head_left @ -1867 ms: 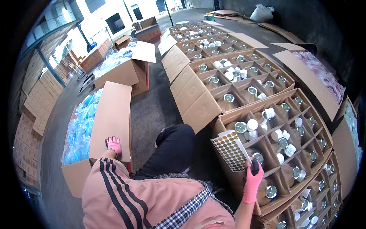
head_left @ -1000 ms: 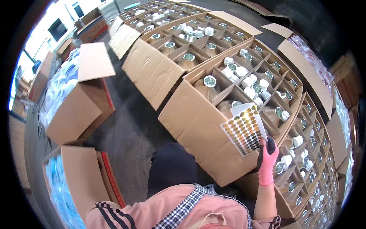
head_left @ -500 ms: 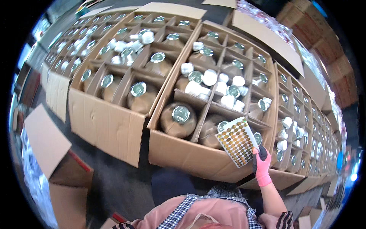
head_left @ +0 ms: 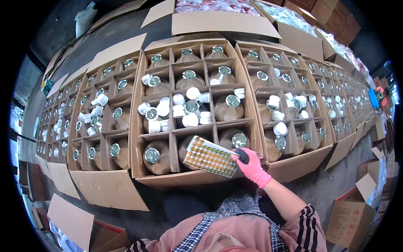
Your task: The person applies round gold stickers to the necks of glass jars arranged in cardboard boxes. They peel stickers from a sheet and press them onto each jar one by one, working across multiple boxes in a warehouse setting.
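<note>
My right hand (head_left: 252,167), in a pink glove with dark fingertips, pinches the corner of a white sheet of round gold stickers (head_left: 212,158). The sheet is held over the near edge of an open carton (head_left: 201,179) split by cardboard dividers. Large clear glass bottles (head_left: 153,155) with silvery-green mouths stand in its compartments. White plastic caps (head_left: 191,121) lie heaped around the bottle necks in the middle row. The sheet hides much of the near middle bottle. My left hand is out of view.
More open cartons of bottles line up on the left (head_left: 103,161) and right (head_left: 300,157), flaps spread. Beyond them sit boxes with plastic-wrapped goods (head_left: 218,6). A printed brown box (head_left: 347,222) stands at lower right, and another open box (head_left: 110,235) at lower left.
My view has turned, so the carton now sits nearly square before me. The sticker sheet has swung from steeply slanted to nearly level, still in my right hand.
</note>
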Demonstrator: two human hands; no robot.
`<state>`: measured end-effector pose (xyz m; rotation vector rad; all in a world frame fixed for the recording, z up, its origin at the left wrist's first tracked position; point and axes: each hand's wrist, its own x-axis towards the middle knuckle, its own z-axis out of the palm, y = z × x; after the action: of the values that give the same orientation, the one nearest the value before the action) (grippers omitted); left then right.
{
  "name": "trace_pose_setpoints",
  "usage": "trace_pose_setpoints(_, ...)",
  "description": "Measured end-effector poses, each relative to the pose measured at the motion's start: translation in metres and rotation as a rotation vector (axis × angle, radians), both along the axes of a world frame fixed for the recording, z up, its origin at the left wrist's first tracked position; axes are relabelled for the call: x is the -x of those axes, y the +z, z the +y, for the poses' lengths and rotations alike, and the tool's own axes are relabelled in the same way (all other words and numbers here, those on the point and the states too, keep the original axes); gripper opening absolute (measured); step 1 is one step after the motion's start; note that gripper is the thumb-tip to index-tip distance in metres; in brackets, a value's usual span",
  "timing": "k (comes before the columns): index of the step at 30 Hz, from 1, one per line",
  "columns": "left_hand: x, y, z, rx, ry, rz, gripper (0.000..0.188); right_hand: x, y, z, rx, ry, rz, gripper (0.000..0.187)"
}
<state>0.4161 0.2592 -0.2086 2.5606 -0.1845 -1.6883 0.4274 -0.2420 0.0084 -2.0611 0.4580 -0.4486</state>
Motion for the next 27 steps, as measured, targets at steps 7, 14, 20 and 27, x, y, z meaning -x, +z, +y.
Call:
trace_pose_setpoints(7, -0.080, 0.127, -0.075, -0.201, -0.322, 0.010, 0.027, 0.003, 0.007, -0.002, -0.058, 0.173, -0.178, 0.014)
trace_pose_setpoints(14, -0.106, 0.225, -0.063, 0.383, 0.569, -0.941, 0.036, 0.004, 0.001, -0.002, -0.120, 0.301, -0.225, 0.013)
trace_pose_setpoints(20, -0.121, 0.255, -0.121, 0.600, 1.169, -0.613, 0.040, 0.008, 0.000, -0.013, -0.121, 0.303, -0.228, 0.011)
trace_pose_setpoints(27, -0.192, 0.229, -0.143, 0.695, 1.373, -0.265, 0.060, 0.014, 0.004, -0.002, -0.070, 0.211, -0.242, 0.009)
